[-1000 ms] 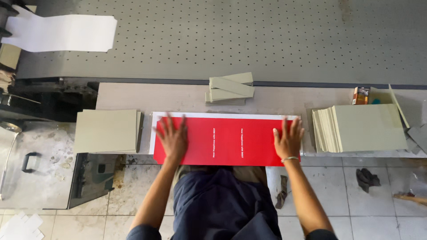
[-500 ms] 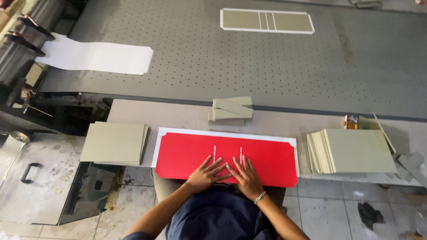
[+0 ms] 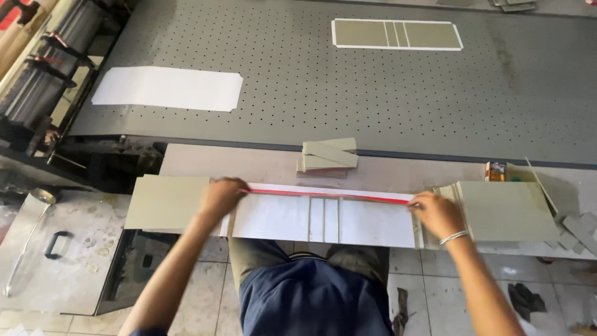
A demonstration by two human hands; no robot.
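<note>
The sheet [image 3: 323, 219] lies flat along the near edge of the surface [image 3: 249, 165], white side up, with a thin red strip showing along its far edge and grey board panels laid on it in the middle. The left hand [image 3: 221, 194] rests on its left end, fingers curled over the far corner; the right hand [image 3: 435, 214] does the same at the right end. Both look closed on the sheet's far edge, though the fingertips are hidden, so whether they pinch or only press down is hard to say.

The sheet appears thin, light and floppy, likely to crease or sag if lifted by one end. The boards on it look stiff and would give it some body. Holding at both far corners, as now, seems the sound place.

A grey stack [image 3: 165, 202] sits just left of the sheet and a taller stack [image 3: 504, 211] just right, both touching or nearly so. Narrow strips [image 3: 328, 154] lie behind. A small box [image 3: 495, 171] stands by the right stack; its contents cannot be made out.
</note>
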